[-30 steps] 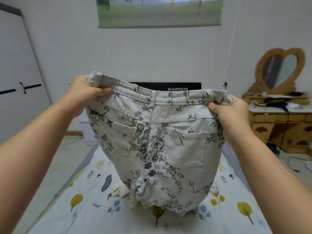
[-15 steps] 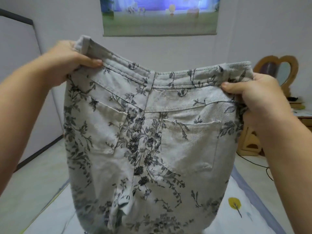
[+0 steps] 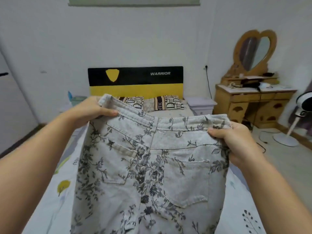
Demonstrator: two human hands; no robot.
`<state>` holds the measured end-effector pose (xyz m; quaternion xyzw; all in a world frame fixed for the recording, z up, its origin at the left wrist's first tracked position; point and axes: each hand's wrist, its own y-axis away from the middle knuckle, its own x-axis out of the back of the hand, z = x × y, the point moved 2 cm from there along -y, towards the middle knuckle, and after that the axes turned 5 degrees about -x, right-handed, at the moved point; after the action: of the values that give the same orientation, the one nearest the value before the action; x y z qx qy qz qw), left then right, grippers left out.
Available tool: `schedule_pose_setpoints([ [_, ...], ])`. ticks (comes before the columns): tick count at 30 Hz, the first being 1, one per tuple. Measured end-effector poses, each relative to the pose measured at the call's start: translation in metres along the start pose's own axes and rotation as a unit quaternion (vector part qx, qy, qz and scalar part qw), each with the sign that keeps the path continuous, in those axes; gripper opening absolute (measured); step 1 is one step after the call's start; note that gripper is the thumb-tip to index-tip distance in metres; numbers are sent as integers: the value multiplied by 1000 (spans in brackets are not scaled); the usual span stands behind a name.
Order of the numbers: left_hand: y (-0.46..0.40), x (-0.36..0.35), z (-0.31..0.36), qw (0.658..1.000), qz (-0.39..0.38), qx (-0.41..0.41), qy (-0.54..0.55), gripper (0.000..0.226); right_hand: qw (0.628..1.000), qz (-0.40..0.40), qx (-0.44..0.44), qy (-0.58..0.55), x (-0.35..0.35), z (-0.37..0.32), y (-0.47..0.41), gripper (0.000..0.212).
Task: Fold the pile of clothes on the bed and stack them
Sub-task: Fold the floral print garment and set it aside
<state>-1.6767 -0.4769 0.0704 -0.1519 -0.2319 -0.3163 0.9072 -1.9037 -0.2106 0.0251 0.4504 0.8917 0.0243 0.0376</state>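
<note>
I hold one pair of floral trousers (image 3: 148,166) up in front of me by the waistband, over the bed (image 3: 55,191). My left hand (image 3: 91,109) grips the left end of the band, thumb lying flat along the front of it and the fingers curled behind. My right hand (image 3: 236,142) pinches the right end the same way, thumb on the near side, fingers tucked behind the cloth. The two hands are well apart, so the band runs stretched between them, the left end higher than the right.

The side facing me shows two patch pockets, one to each side of the centre seam, and one belt loop at the middle of the band. The cloth is pale with dark flower sprigs. The legs hang down past the lower edge of the view, so I cannot tell where they end.

Beyond the trousers, at the head of the bed, lie two pillows (image 3: 168,103) side by side with bold lettering on them, under one black and yellow headboard (image 3: 135,81). To the right stands one wooden dresser (image 3: 253,102) carrying one heart-shaped mirror (image 3: 255,51), and one white fan (image 3: 298,119) stands on the floor at the far right. The bed sheet is pale with small leaf and tree prints.
</note>
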Motion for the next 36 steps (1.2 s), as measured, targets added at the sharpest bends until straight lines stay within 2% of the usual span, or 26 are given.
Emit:
schedule_pose_setpoints([
  [4,-26,-35,-34,998,-64,16,0,24,998,38,-49,-3,10,43,-18,16],
  [11,-91,-114,-89,984,-173,34,0,16,984,125,-126,-7,35,122,-62,13],
  [14,-119,-155,-111,979,-196,52,0,17,974,165,-157,-12,52,157,-78,18],
  [17,-138,-208,-130,972,-224,68,6,30,962,198,-187,-15,72,187,-87,21],
  [20,-152,-257,-145,966,-248,70,10,25,952,228,-205,-20,93,214,-96,20],
  [22,-163,-287,-152,963,-260,63,11,29,948,240,-210,-19,107,230,-103,19],
  [25,-181,-329,-158,957,-285,59,5,22,942,256,-216,-18,132,253,-117,20],
  [28,-198,-374,-165,950,-307,60,-15,30,936,262,-233,-15,157,276,-135,19],
  [32,-225,-443,-177,938,-341,51,-40,11,930,269,-251,-11,194,314,-164,18],
  [36,-245,-510,-201,924,-375,57,-49,13,924,277,-265,11,231,355,-190,17],
])
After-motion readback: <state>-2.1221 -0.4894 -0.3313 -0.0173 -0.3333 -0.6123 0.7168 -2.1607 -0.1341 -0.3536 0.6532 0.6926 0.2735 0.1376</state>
